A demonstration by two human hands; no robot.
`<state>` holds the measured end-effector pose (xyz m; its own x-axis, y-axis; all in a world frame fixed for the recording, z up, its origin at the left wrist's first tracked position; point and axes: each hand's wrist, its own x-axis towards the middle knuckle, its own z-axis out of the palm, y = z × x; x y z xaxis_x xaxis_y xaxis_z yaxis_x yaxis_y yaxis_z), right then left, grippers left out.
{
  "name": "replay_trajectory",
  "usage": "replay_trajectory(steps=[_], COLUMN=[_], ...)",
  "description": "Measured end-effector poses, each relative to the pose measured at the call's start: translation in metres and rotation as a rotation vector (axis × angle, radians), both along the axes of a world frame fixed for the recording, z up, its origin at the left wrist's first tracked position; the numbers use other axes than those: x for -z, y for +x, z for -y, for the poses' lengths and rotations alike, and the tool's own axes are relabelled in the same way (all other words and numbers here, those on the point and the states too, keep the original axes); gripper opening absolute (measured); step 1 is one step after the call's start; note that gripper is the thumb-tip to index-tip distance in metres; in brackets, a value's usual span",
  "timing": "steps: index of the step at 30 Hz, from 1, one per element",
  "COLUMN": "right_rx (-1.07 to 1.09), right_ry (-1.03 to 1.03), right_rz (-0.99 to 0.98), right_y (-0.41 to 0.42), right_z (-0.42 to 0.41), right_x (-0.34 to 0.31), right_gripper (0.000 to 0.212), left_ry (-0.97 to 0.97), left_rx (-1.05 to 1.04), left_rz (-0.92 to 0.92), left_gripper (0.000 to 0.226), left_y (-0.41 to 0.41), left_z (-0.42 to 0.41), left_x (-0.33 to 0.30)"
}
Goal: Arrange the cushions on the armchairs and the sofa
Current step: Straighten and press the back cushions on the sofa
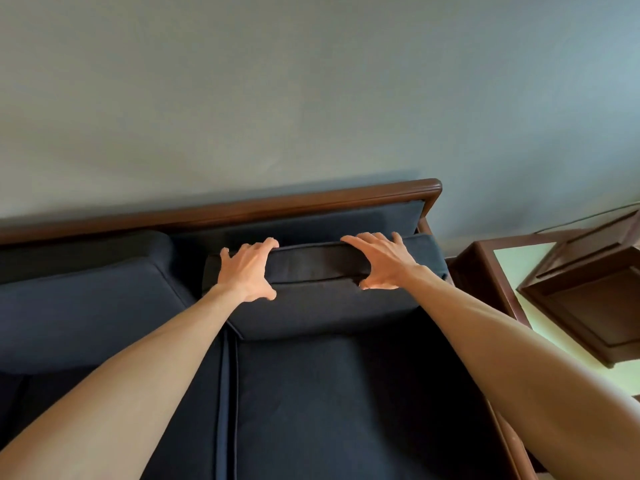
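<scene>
Two hands, left hand (246, 271) and right hand (379, 261), have their fingers curled over the top edge of the dark cushion (322, 299) leaning against the sofa (311, 403) back at its right end, and uneven pushing could leave it slumped forward or crooked.

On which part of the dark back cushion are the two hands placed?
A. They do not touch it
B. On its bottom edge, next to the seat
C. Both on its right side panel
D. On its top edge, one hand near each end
D: the left hand and the right hand both grip the top edge of the back cushion, fingers curled over it and thumbs on its front.
</scene>
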<state>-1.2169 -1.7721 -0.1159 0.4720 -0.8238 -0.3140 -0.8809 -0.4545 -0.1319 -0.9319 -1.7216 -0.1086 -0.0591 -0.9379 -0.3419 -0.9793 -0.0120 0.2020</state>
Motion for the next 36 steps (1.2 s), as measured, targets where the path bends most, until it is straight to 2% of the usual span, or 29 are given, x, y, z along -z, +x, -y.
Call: replay_trajectory(steps=[4, 7, 13, 20, 24, 27, 29, 32, 36], right_rx=[0.140, 0.233, 0.186, 0.185, 0.246, 0.361, 0.393, 0.257, 0.081], right_ry=[-0.081, -0.115, -0.096, -0.044, 0.063, 0.174, 0.204, 0.222, 0.304], right_rz=[-0.051, -0.087, -0.160, -0.177, -0.194, -0.196, -0.149, 0.020, 0.236], right_y=[-0.020, -0.026, -0.018, -0.019, -0.009, 0.020, 0.051, 0.116, 0.232], right_z=[0.004, -0.002, 0.018, 0.020, 0.017, 0.012, 0.008, -0.002, -0.023], right_x=[0.016, 0.028, 0.031, 0.031, 0.019, -0.003, -0.020, -0.044, -0.069], right_gripper=[0.083, 0.073, 0.073, 0.074, 0.077, 0.085, 0.079, 0.063, 0.052], left_ry=[0.037, 0.033, -0.051, 0.006, 0.059, 0.080, 0.072, 0.050, -0.003], left_rx=[-0.019, 0.028, 0.004, 0.027, 0.036, -0.013, -0.050, -0.110, -0.196], left_rz=[-0.033, 0.056, 0.108, 0.134, 0.056, -0.019, -0.064, -0.103, -0.133], left_gripper=[0.101, 0.104, 0.104, 0.111, 0.102, 0.085, 0.072, 0.055, 0.048], left_y=[0.007, 0.008, 0.012, 0.011, 0.017, 0.035, 0.054, 0.095, 0.169], left_z=[0.023, 0.023, 0.021, 0.018, 0.018, 0.014, 0.009, -0.003, -0.027], left_x=[0.001, 0.013, 0.027, 0.031, 0.021, 0.006, -0.006, -0.027, -0.055])
